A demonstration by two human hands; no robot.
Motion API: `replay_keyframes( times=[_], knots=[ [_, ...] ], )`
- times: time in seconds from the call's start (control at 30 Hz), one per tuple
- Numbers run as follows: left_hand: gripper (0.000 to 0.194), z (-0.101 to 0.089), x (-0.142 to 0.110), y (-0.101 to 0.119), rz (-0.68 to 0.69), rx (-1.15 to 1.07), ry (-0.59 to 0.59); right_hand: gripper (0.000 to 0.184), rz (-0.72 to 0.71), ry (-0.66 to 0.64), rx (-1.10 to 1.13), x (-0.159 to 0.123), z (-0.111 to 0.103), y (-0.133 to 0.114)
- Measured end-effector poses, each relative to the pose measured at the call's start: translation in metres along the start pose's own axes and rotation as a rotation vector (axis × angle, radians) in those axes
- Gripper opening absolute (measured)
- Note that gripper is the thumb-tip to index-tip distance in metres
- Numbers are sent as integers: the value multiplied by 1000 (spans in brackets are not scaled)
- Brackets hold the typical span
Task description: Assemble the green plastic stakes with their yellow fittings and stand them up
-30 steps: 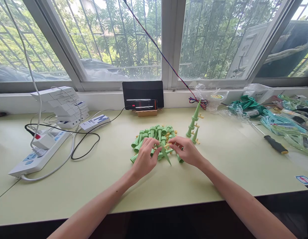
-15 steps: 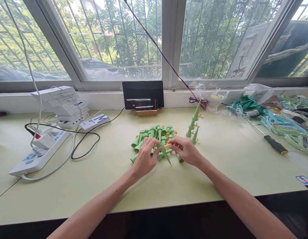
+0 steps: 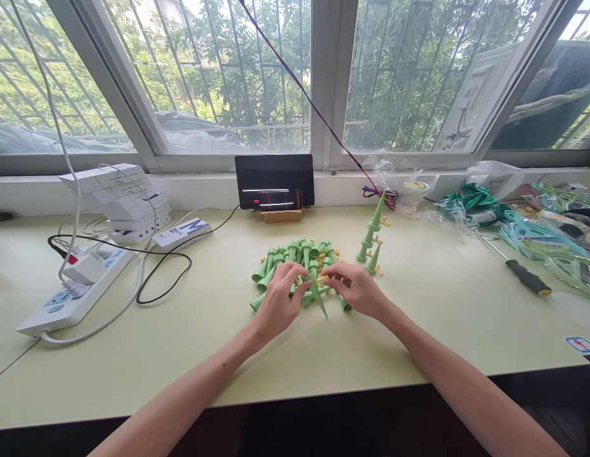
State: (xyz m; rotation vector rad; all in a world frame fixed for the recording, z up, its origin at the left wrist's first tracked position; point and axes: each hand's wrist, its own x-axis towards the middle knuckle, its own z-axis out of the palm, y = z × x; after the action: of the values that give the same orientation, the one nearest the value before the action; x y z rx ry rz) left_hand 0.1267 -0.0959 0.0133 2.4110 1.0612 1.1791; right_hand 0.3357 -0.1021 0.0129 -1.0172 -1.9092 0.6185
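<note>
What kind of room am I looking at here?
Probably a small workroom: a long table beneath windows holds a pile of green spikes, a screwdriver and a power strip. It could also be a home.

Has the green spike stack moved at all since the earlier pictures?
No. The green spike stack stands in the same place on the table, its tip overlapping the coiled wires as before.

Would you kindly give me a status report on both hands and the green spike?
Left hand pinching green spike. Right hand gripping yellow piece against it. Spike pile close behind.
</note>
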Motion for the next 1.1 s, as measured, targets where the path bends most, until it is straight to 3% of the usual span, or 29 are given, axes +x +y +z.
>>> replay_keyframes(
  times=[0.73, 1.1],
  knots=[
    [15, 3, 0, -1, -139, -338, -17, 19, 48, -9, 66, 0, -1, -6],
    [25, 0, 3, -3, -333, -549, -47, 21, 2, 6, 41, -1, 0, -5]
  ],
)
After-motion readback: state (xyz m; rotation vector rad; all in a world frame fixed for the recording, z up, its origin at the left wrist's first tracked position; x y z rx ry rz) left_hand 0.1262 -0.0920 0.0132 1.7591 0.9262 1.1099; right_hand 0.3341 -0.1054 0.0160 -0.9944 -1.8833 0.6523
